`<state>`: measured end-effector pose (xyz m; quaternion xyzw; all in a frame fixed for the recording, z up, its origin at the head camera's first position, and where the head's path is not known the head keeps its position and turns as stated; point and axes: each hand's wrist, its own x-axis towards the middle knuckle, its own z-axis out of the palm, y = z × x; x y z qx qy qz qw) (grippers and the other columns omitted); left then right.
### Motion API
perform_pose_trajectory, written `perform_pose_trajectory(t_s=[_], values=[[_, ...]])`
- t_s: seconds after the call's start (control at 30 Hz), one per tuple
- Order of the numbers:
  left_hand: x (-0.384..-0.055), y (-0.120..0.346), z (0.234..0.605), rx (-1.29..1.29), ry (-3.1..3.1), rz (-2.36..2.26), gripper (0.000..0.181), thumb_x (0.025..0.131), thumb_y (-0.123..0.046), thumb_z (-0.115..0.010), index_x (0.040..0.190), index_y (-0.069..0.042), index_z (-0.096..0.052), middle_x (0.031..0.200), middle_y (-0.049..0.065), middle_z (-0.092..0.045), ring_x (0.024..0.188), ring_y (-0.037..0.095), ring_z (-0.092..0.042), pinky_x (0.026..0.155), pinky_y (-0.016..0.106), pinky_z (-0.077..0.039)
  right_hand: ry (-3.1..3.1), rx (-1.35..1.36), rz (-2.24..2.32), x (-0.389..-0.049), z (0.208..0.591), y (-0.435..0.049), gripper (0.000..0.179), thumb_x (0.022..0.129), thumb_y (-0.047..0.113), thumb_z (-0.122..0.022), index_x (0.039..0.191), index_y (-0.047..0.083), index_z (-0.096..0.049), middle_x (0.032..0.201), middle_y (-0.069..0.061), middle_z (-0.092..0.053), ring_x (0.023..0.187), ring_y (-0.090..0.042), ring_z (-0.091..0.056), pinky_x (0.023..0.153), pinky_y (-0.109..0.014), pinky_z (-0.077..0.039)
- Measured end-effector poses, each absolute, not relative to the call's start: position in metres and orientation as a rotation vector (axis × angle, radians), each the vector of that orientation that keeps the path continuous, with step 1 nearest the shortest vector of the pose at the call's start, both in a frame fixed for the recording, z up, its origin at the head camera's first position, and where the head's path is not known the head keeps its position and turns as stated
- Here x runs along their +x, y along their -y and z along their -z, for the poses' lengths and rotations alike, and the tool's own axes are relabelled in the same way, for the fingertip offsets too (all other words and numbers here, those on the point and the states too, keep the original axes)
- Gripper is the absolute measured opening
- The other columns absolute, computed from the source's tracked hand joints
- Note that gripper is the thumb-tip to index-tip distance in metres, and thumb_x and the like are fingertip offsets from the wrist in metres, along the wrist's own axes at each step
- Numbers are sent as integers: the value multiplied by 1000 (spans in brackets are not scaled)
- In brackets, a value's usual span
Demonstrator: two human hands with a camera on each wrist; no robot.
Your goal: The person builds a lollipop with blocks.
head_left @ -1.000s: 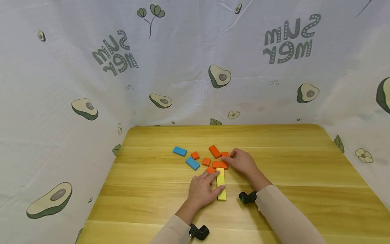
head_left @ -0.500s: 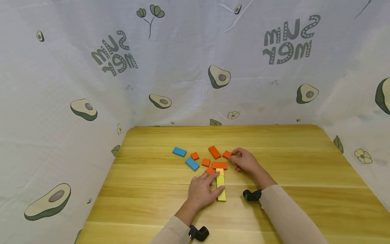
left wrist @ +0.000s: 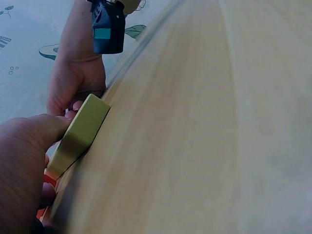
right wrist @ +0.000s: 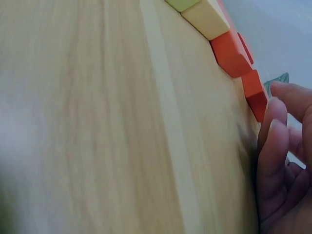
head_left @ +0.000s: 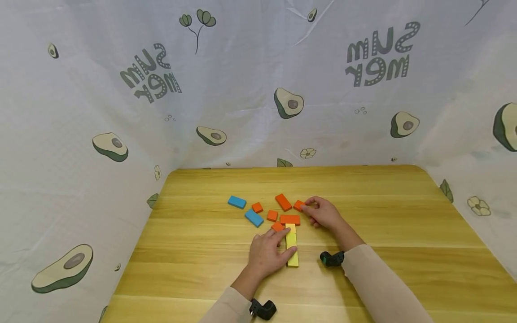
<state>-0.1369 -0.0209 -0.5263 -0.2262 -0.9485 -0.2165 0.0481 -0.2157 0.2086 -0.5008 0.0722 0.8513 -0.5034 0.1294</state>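
My left hand (head_left: 266, 253) rests over a column of yellow blocks. Its index fingertip touches a small pale yellow block (head_left: 291, 228), and its thumb lies on the longer yellow block (head_left: 291, 241) in line below. In the left wrist view the thumb presses the yellow block (left wrist: 80, 136). A small orange block (head_left: 277, 226) sits by the left fingers. My right hand (head_left: 325, 213) pinches a corner of another small orange block (head_left: 299, 205) on the table. A long orange block (head_left: 290, 220) lies crosswise at the column's top.
Left of these lie two blue blocks (head_left: 237, 202) and small orange blocks (head_left: 272, 216). Another long orange block (head_left: 283, 202) lies slanted behind. A printed white cloth (head_left: 242, 89) surrounds the wooden table (head_left: 194, 251).
My right hand has shifted slightly right, turning its small orange block askew and away from the long orange block. The left hand has stayed in place.
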Motion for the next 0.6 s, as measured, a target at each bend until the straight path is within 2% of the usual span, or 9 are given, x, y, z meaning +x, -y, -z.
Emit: perform_pose_trajectory(t_s=[0.17,0.37,0.6], values=[[-137,21,526,-689,2899,672,56,94,-64,-59,142,-35,-61,82,-12,-54,66,1,-44,64,23,-28,-2489,238,1411,-218,500,-205,39,101,36,-65,123,5,-57,67,-4,-61,53,-13,-56,54,-28,-53],[-138,22,528,-684,2894,664,56,94,-64,-59,141,-34,-61,83,-12,-55,67,2,-46,65,23,-29,-2497,236,1363,-221,497,-201,35,103,32,-63,126,7,-59,66,-3,-61,53,-14,-55,54,-29,-52],[-138,22,529,-691,2873,662,56,94,-63,-60,141,-34,-62,80,-13,-52,65,1,-41,64,22,-27,-2518,194,1308,-221,496,-202,37,104,34,-59,131,8,-58,67,-4,-62,54,-14,-56,55,-29,-53]])
